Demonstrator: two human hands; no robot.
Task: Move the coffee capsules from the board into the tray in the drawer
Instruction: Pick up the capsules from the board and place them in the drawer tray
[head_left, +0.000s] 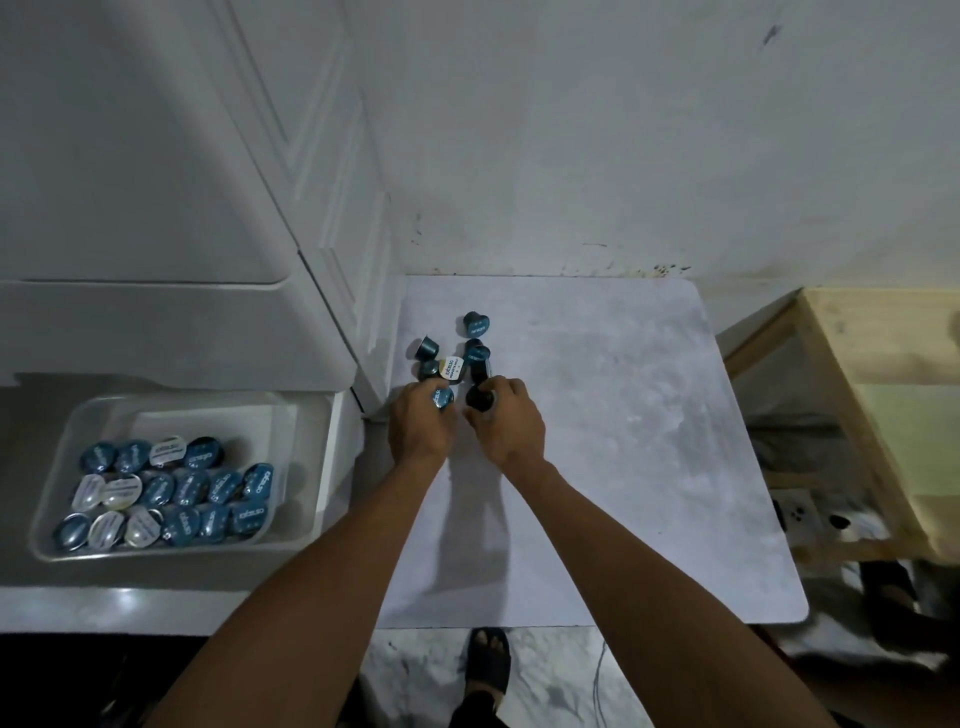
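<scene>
Our two bare forearms reach forward from the bottom edge, and between them a foot in a dark sandal stands on the mottled floor. Both hands meet over the left part of a pale, marbled board. Our left hand is knuckles up, its fingers curled round a blue capsule whose printed foil lid faces us. Our right hand, just beside it, pinches a dark capsule between thumb and fingers; we see its body, not its lid.

Just beyond the fingertips a small cluster of loose capsules lies on the board. Most are blue, some on their sides, with a white-lidded capsule among them. One more sits a little farther back.

To the left and lower down, an open white drawer holds a clear plastic tray. The near half of the tray is filled with stored capsules in rough rows, lids up, mostly blue with several white ones.

A white cabinet rises behind the drawer, a pale wall behind the board, and a light wooden frame stands at the right.
</scene>
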